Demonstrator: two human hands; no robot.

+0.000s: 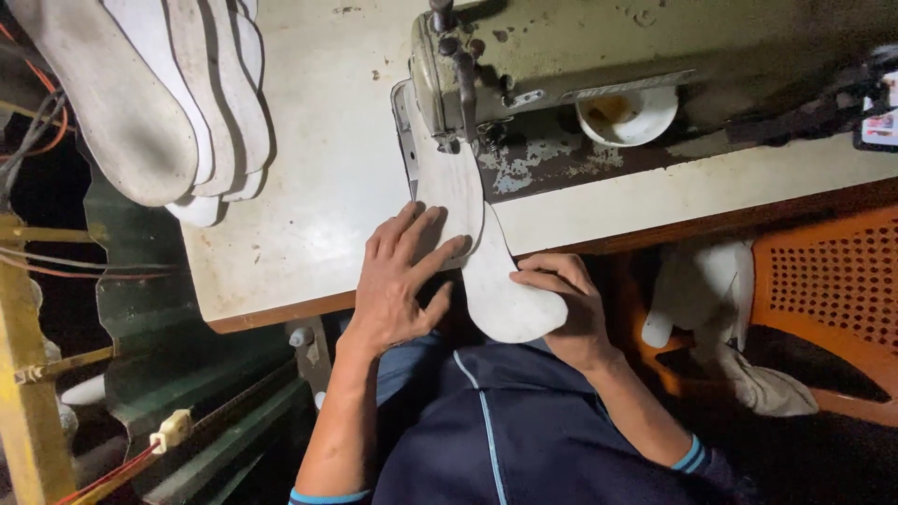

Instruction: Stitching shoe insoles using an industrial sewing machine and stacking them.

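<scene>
We see our left hand [398, 281] lying flat on the bench [309, 178], its fingers [426, 245] spread wide and pressing down on the near edge of a white insole [468, 234] without curling around it. Just beside it, our right hand [571, 309] curls at the rounded end of the insole that hangs off the bench edge toward us, the fingers [547, 279] bent over its rim and touching it in a light hold; how firmly they pinch it we cannot tell. Beyond the left fingers, the insole runs away from us up to the needle foot of the worn sewing machine [524, 65], where its far end lies under the head. Past the right fingers, a small white cup [629, 114] sits by the machine's body. Well off beyond the left fingers, a stack of white insoles [159, 103] overhangs the bench corner, and an orange perforated chair [832, 290] stands out past the right fingers.
</scene>
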